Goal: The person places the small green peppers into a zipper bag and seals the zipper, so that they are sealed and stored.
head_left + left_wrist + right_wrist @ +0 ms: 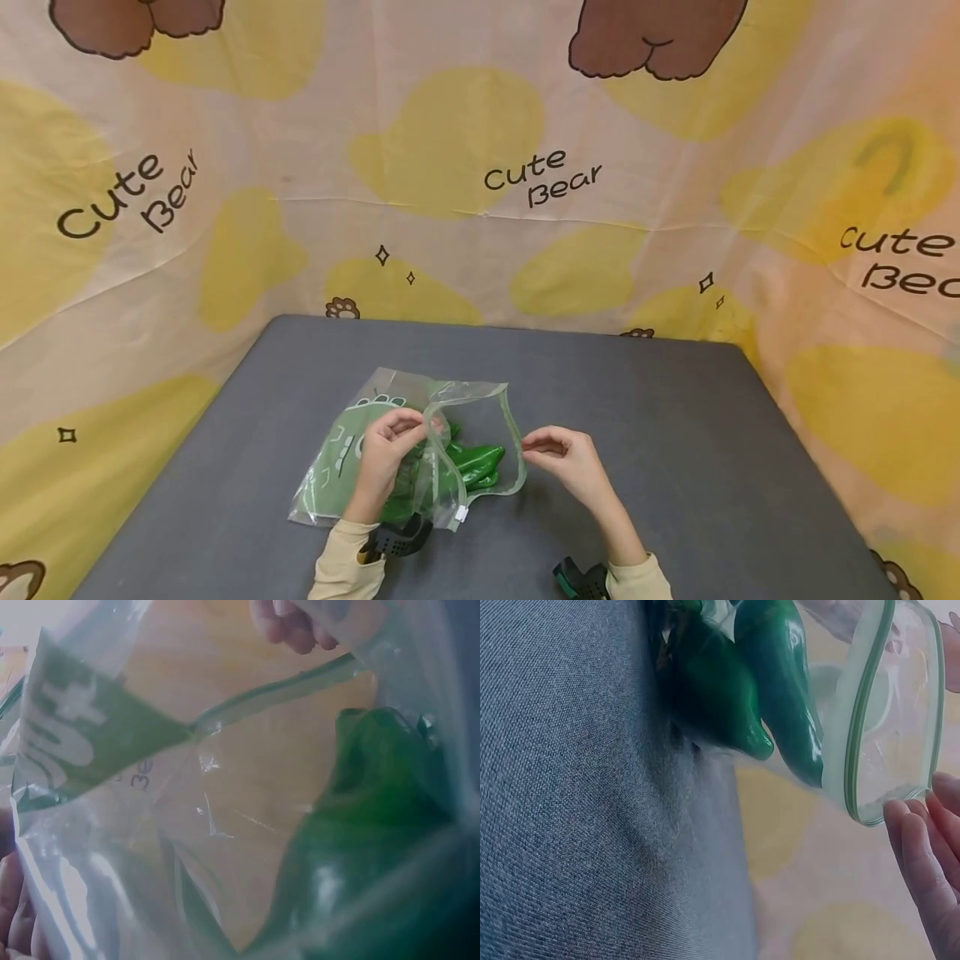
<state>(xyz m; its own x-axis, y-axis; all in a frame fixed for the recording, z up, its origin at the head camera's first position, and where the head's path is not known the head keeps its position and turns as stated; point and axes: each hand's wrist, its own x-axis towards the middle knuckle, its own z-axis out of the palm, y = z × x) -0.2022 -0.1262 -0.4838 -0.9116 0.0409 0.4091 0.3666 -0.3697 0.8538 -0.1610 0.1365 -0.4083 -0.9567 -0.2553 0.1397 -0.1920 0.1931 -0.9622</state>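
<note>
A clear zip bag (pixel 468 396) with a green print lies on the table, its mouth spread wide toward the right. Glossy green peppers (pixel 480 465) show inside; in the right wrist view two long green peppers (pixel 780 682) rest against the plastic. My left hand (pixel 390 446) pinches the near-left side of the bag's mouth. On the opposite side, my right hand (pixel 566 458) holds the green-edged rim between thumb and fingertips, also seen in the right wrist view. A white zip slider (pixel 461 513) sits at the mouth's lower corner. Plastic blurs the peppers in the left wrist view.
The dark grey table (pixel 675 433) extends around the bag on all sides. Behind it and along both sides hangs a printed cloth (pixel 450 167) with yellow patches and lettering. Dark wrist devices sit at both cuffs.
</note>
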